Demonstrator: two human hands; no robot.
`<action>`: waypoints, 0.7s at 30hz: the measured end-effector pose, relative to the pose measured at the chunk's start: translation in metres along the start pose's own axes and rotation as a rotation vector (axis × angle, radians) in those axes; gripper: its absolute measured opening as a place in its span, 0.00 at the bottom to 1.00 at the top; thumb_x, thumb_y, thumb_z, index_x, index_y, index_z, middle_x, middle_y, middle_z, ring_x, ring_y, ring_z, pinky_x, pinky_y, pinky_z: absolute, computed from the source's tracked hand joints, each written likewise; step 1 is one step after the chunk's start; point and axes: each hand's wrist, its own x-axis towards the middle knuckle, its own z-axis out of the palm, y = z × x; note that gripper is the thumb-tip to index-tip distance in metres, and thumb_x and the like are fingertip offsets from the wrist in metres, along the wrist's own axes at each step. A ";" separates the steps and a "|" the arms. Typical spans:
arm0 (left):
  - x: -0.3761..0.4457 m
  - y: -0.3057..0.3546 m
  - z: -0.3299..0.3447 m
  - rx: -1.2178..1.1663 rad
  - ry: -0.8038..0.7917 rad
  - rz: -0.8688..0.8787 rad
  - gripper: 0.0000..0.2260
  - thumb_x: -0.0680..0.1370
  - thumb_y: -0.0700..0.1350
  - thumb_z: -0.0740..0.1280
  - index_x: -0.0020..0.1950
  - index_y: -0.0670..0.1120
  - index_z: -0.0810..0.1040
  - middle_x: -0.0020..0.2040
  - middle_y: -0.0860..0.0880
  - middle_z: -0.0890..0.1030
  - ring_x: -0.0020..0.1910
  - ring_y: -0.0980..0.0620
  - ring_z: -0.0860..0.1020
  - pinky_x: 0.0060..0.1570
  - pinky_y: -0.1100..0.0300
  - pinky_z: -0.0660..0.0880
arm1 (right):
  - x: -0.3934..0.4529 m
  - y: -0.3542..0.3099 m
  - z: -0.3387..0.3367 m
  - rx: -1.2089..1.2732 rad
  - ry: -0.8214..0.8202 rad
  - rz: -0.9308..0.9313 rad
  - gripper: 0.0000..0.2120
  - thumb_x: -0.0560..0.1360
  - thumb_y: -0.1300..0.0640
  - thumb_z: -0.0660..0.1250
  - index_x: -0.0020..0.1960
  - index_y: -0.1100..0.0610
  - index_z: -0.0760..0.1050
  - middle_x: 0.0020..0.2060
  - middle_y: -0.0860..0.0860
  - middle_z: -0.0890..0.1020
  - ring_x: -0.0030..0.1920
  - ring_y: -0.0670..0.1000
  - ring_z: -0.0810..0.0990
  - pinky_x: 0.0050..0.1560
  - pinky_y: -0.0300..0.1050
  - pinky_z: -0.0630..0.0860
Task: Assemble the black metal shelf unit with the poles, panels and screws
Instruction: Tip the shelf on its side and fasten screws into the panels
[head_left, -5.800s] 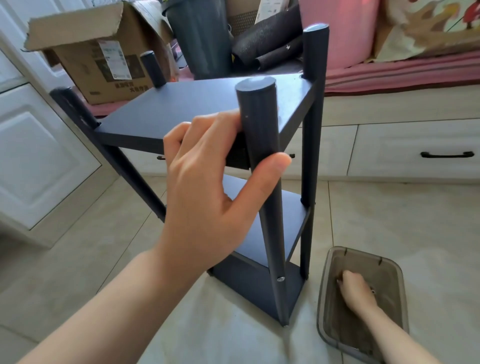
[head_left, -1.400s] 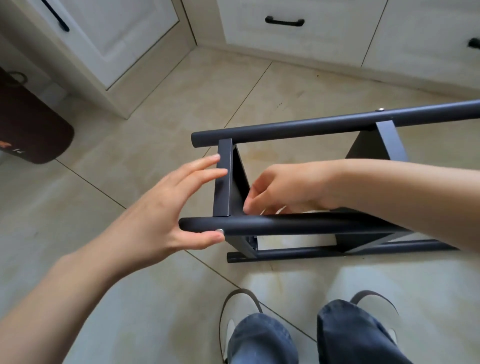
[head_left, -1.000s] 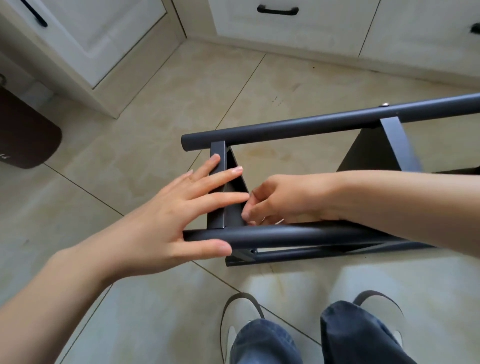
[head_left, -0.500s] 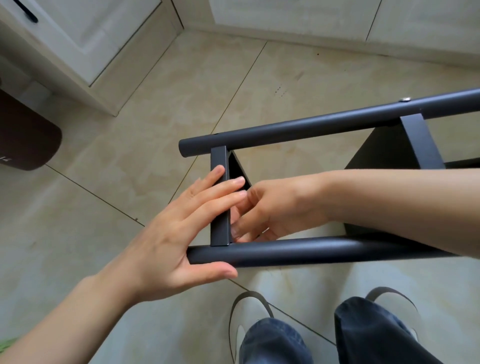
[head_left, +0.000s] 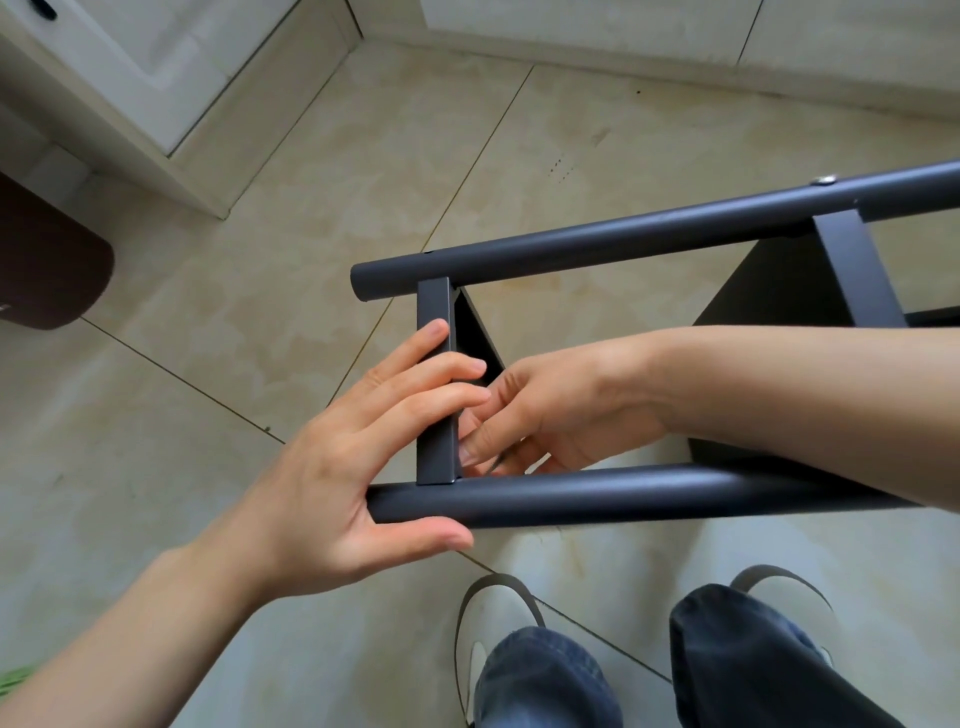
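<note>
Nearest me, at the bottom right of the frame, I see two jean legs (head_left: 545, 680) over pale shoes (head_left: 493, 613) on a beige tiled floor (head_left: 260, 291) crossed by thin dark grout lines. Just above them the shelf unit (head_left: 649, 364) lies on its side across the centre and right. My left hand (head_left: 363, 441) has straight fingers laid over the end panel (head_left: 436, 389) and its thumb under the near pole (head_left: 597, 496), bracing rather than clenching. My right hand (head_left: 535, 410) reaches in between the poles with curled fingers pinching something small at the panel's inner face; I cannot tell what. The far pole (head_left: 623, 241) carries a silver screw (head_left: 825, 180) at upper right. Bare floor spreads left to a dark mat (head_left: 47, 265) at the left edge and white cabinets (head_left: 171, 67) along the top.
</note>
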 end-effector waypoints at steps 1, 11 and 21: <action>0.000 0.000 0.000 -0.002 0.001 0.000 0.30 0.78 0.65 0.65 0.72 0.47 0.70 0.75 0.50 0.69 0.81 0.46 0.57 0.77 0.54 0.58 | 0.000 0.000 0.000 0.000 0.000 0.007 0.11 0.78 0.62 0.66 0.38 0.56 0.81 0.39 0.54 0.83 0.41 0.50 0.82 0.44 0.42 0.81; -0.001 0.000 0.001 -0.008 0.008 0.000 0.29 0.78 0.65 0.65 0.71 0.47 0.71 0.75 0.51 0.69 0.81 0.45 0.57 0.77 0.54 0.59 | 0.002 0.001 0.001 -0.008 -0.007 0.054 0.11 0.80 0.59 0.63 0.40 0.56 0.79 0.38 0.52 0.81 0.38 0.48 0.80 0.43 0.42 0.78; 0.000 -0.001 0.001 -0.019 0.014 -0.005 0.28 0.77 0.64 0.66 0.70 0.46 0.72 0.74 0.51 0.70 0.81 0.45 0.57 0.76 0.54 0.59 | 0.004 0.003 -0.001 0.005 -0.034 0.036 0.15 0.79 0.60 0.65 0.35 0.53 0.82 0.37 0.51 0.83 0.39 0.48 0.81 0.42 0.41 0.80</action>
